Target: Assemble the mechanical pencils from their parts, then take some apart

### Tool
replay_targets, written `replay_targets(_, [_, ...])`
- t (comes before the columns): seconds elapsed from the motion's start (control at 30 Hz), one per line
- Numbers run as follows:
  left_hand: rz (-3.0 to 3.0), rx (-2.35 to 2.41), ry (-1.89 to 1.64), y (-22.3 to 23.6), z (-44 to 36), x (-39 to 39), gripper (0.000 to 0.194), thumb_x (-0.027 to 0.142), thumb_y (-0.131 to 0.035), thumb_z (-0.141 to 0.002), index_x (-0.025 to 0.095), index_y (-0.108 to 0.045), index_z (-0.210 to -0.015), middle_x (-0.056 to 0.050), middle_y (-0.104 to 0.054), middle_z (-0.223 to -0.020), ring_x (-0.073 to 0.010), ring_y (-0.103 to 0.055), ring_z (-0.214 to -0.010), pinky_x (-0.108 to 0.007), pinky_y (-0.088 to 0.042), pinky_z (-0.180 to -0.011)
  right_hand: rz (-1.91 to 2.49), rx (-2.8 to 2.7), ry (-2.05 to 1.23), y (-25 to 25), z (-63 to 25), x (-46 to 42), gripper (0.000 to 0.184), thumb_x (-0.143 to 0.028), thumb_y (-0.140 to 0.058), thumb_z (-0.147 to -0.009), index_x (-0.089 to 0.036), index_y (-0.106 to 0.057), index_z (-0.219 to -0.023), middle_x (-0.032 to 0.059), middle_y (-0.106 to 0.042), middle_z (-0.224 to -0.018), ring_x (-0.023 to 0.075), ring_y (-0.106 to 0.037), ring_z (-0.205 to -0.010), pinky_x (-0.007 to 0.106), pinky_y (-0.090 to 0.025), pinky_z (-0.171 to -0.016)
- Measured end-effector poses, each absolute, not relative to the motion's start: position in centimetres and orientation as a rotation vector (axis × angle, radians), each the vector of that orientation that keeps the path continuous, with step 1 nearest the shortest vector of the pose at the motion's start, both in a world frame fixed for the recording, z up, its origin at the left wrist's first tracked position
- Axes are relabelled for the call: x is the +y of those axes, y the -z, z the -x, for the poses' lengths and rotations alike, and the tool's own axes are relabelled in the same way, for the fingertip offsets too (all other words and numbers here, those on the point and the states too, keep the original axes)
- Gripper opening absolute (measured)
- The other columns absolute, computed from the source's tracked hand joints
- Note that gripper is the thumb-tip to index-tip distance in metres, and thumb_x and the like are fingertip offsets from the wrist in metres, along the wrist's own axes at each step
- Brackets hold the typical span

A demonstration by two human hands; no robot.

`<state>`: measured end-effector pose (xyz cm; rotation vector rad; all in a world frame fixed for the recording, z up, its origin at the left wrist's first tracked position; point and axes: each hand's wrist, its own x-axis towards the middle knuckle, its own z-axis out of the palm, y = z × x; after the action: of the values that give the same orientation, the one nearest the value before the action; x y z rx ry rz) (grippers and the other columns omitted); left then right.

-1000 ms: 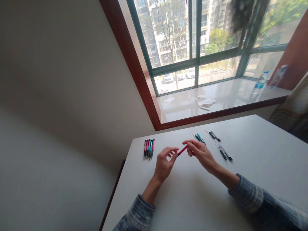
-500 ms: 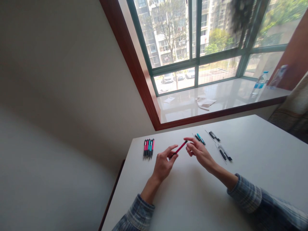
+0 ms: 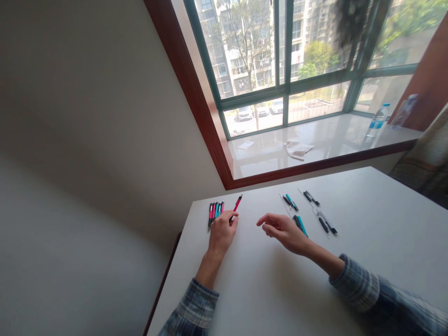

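Between the thumb and fingers of my left hand point(image 3: 223, 232) is a pink and black pen point(image 3: 238, 202), its clicker end pointing away toward the window. Just left of it lies a row of several pink and teal pens point(image 3: 216, 208), partly covered by that hand. My right hand point(image 3: 282, 231) hovers over the middle of the table with its fingers slightly bent and apart, and nothing shows in them. Beside its wrist lie teal and black pen parts point(image 3: 300, 225), partly hidden by the hand. Farther back are more teal and black pen parts point(image 3: 290, 202).
Black and clear pen parts point(image 3: 327, 223) and another black set point(image 3: 311, 198) lie on the right of the white table point(image 3: 266, 289). Behind it, the window sill holds a crumpled cloth point(image 3: 298, 150) and a water bottle point(image 3: 378, 120). A wall stands at the left.
My left hand has carried the pink pen left, down beside the row, and turned it more upright in view. My right hand has come off the pen's end and dropped slightly nearer.
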<state>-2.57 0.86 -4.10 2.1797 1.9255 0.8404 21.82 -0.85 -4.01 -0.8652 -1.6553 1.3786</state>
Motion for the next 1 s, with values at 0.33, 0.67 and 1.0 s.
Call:
replay_targets(0.33, [-2.287, 1.907, -0.655, 4.4, 1.9, 0.2, 0.022, 0.021, -0.06, -0.092, 0.021, -0.075, -0.107, -0.008, -0.076, -0.113, -0.0267, -0.065, -0.11, -0.042, -0.048, -0.103, 0.869, -1.763, -1.362, 4.0, -21.6, -1.3, 0.024, -0.035, -0.058, -0.096, -0.018, -0.075, -0.099, 0.0021, -0.064, -0.074, 0.0146, -0.053, -0.067, 0.026, -0.042, -0.063])
replay_targets(0.67, [-2.284, 1.9, -0.593, 3.4, 1.9, 0.1, 0.022, 0.014, -0.055, -0.093, 0.022, -0.073, -0.103, -0.006, -0.073, -0.106, -0.023, -0.069, -0.102, -0.036, -0.052, -0.097, 0.884, -1.877, -1.281, 4.1, -21.7, -1.2, 0.022, -0.028, -0.057, -0.096, -0.018, -0.076, -0.099, 0.0029, -0.072, -0.081, 0.0143, -0.057, -0.068, 0.026, -0.045, -0.066])
replay_targets(1.0, [-2.295, 2.031, -0.513, 3.6, 2.2, 0.3, 0.019, 0.011, -0.056, -0.09, 0.022, -0.071, -0.095, -0.006, -0.07, -0.101, -0.0233, -0.068, -0.095, -0.036, -0.052, -0.091, 0.876, -1.975, -1.244, 4.1, -21.9, -1.4, 0.022, -0.026, -0.056, -0.095, -0.019, -0.077, -0.099, 0.0036, -0.075, -0.082, 0.0149, -0.061, -0.067, 0.026, -0.046, -0.065])
